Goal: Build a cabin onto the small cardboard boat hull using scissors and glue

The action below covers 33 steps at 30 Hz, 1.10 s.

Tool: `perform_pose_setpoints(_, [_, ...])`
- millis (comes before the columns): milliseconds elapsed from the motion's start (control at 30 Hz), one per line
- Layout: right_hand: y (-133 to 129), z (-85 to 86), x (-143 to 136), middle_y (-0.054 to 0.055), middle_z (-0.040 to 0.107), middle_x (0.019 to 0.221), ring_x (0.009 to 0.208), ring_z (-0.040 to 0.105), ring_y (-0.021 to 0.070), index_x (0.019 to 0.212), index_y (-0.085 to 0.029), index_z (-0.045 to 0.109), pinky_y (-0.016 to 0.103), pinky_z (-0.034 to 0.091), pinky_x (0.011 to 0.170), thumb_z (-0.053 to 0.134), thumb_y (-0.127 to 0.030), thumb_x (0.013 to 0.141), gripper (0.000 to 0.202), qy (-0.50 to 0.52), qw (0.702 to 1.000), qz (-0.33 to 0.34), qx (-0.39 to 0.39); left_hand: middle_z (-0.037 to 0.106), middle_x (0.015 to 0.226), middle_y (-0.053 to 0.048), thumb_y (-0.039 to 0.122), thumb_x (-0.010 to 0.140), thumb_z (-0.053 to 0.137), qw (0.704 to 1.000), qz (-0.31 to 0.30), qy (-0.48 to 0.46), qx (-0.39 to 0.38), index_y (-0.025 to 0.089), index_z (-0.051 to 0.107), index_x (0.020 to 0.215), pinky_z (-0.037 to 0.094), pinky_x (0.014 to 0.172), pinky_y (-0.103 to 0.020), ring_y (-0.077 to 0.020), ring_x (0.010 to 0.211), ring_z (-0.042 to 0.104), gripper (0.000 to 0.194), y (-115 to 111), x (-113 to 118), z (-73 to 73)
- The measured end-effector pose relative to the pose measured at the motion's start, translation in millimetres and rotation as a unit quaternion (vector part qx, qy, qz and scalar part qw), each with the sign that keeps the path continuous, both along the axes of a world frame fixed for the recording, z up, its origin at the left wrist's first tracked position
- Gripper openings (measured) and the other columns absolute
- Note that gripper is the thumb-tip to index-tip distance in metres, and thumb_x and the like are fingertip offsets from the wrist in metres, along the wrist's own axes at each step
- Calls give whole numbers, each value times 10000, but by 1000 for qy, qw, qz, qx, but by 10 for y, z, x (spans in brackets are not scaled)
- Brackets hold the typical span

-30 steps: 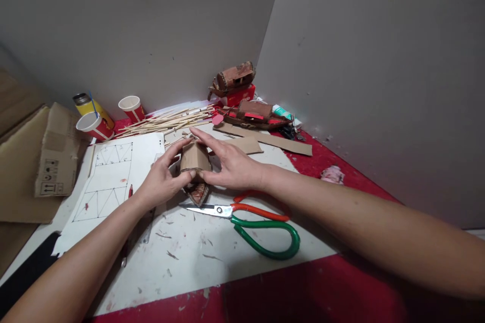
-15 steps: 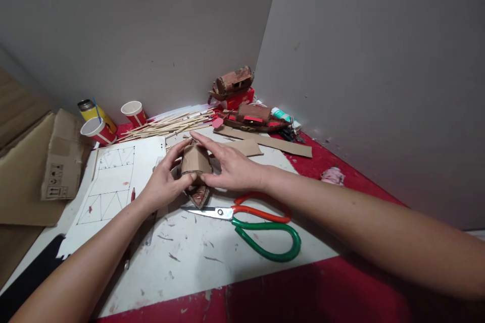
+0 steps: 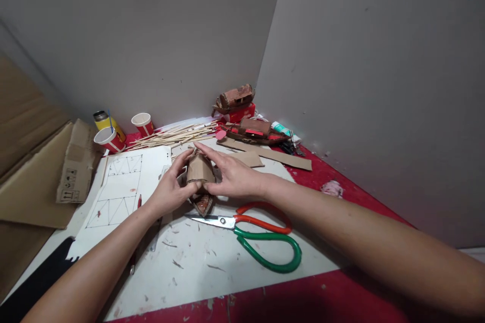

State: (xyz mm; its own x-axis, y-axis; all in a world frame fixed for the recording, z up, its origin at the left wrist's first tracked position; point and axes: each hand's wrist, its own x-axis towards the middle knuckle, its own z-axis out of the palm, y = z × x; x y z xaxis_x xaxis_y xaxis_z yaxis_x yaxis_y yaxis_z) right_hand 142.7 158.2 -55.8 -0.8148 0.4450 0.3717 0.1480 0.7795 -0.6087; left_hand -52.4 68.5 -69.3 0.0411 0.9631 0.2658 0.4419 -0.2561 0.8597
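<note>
A small model boat (image 3: 203, 205) with a brown, reddish hull points its tip toward me on the white board. Over it sits a curved piece of cardboard (image 3: 199, 167), bent like a roof. My left hand (image 3: 172, 186) grips the cardboard from the left, thumb at its near edge and fingers at the far end. From the right my right hand (image 3: 231, 174) holds it the same way, so the two thumbs nearly meet. Just in front of the boat lie scissors (image 3: 223, 220) with one orange and one green handle. The boat's far end is mostly hidden by my fingers.
Behind are thin wooden sticks (image 3: 174, 134), cardboard strips (image 3: 278, 156) and two finished model boats, one (image 3: 253, 133) lower and one (image 3: 235, 98) on a red box. To the left are a drawing sheet (image 3: 125, 171), paper cups (image 3: 142, 122), a yellow bottle (image 3: 101, 118) and a cardboard box (image 3: 74, 166).
The whole view has shifted, so the table things appear slightly lower. Both hands keep their hold on the cardboard over the boat, with hardly any change in grip.
</note>
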Motion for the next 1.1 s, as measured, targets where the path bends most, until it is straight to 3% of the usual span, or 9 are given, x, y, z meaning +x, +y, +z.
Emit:
perform_pose_setpoints(233, [38, 1, -52, 144, 506, 1527, 1349, 517, 374, 1618, -265, 239, 579, 417, 1093, 721, -316, 715, 1025, -8, 999, -20, -24, 390, 1618, -180, 317, 807, 705, 1000, 3, -5, -11, 233, 291, 1577, 331, 1188, -574, -354, 1485, 381, 879, -18, -23, -35])
perform_pose_setpoints(400, [53, 19, -23, 136, 433, 1576, 1333, 513, 364, 1617, -277, 241, 548, 428, 1079, 723, -269, 668, 1064, 16, 996, -55, -69, 269, 1681, -160, 424, 830, 722, 999, 9, -50, -2, 287, 263, 1589, 286, 1203, -589, -354, 1521, 311, 898, -30, -88, 84])
perform_pose_setpoints(500, [105, 51, 3, 146, 497, 1496, 1271, 549, 344, 1627, -277, 198, 524, 469, 1028, 718, -264, 667, 1091, 46, 988, -94, -111, 375, 1632, -158, 460, 816, 740, 989, 70, -132, 15, 284, 358, 1540, 331, 1187, -545, -323, 1470, 409, 837, -19, -130, 153])
perform_pose_setpoints(600, [188, 88, 23, 150, 545, 1381, 1185, 579, 317, 1634, -283, 138, 477, 530, 912, 719, -292, 671, 1125, 85, 974, -132, -160, 656, 1356, -140, 445, 780, 763, 959, 173, -223, 32, 229, 530, 1391, 445, 1099, -472, -272, 1259, 614, 688, 0, -172, 159])
perform_pose_setpoints(667, [234, 112, 31, 149, 534, 1361, 1173, 567, 308, 1635, -289, 106, 459, 538, 880, 717, -322, 658, 1153, 116, 963, -146, -193, 749, 1073, -94, 429, 766, 761, 943, 212, -252, 38, 188, 606, 1254, 509, 1005, -422, -228, 1049, 695, 566, 12, -203, 136])
perform_pose_setpoints(767, [248, 149, 33, 140, 545, 1310, 1153, 562, 290, 1634, -260, 86, 483, 494, 972, 730, -365, 632, 1195, 159, 947, -148, -238, 716, 787, -18, 409, 763, 749, 938, 229, -257, 45, 165, 643, 1106, 554, 822, -344, -167, 767, 684, 433, 15, -236, 106])
perform_pose_setpoints(900, [153, 211, 28, 112, 567, 1266, 1150, 571, 269, 1631, -275, 65, 487, 459, 1022, 750, -380, 621, 1225, 206, 922, -134, -299, 586, 577, 51, 408, 814, 694, 942, 232, -238, 51, 161, 659, 1002, 498, 602, -277, -128, 535, 561, 313, -31, -195, 145])
perform_pose_setpoints(1000, [56, 264, 22, 96, 568, 1261, 1108, 601, 258, 1627, -322, 53, 448, 522, 922, 753, -400, 645, 1208, 231, 900, -134, -346, 574, 636, 42, 398, 858, 655, 949, 226, -207, 77, 181, 663, 1016, 511, 637, -290, -144, 610, 581, 269, -105, -90, 205])
perform_pose_setpoints(1100, [-24, 309, 3, 84, 559, 1263, 1077, 623, 240, 1619, -361, 91, 394, 554, 857, 748, -420, 693, 1137, 256, 875, -154, -380, 680, 1077, -51, 334, 829, 699, 961, 196, -163, 107, 233, 623, 1204, 550, 852, -366, -206, 961, 655, 395, -183, 31, 217])
